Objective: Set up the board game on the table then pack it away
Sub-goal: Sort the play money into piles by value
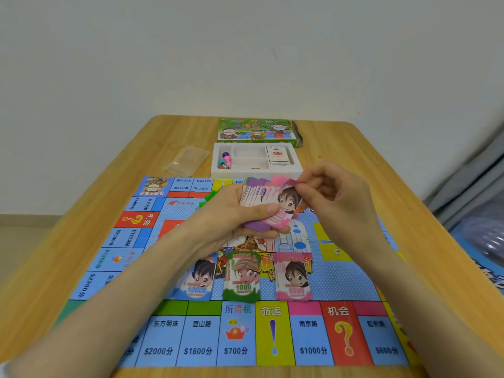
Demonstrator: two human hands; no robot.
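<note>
Notes are being sorted into piles on the board [191, 336].

Along the far edge of the table [81, 227] one bag [188, 159], one tray [218, 170] and, behind it, one box [256, 130] are seen. Over the board's middle one fanned stack [256, 196] is gripped in the left hand [231, 214], its long axis running away and to the right. Its top pink note [287, 182] is pinched at the far edge by the right hand [332, 195]. Three piles are laid in a row toward the board's near edge: one blue pile [197, 279], one green pile [242, 276] and one pink pile [294, 276]. The pink pile lies nearward of the pinch and closest to the right hand, so the note is probably meant for it.
</note>
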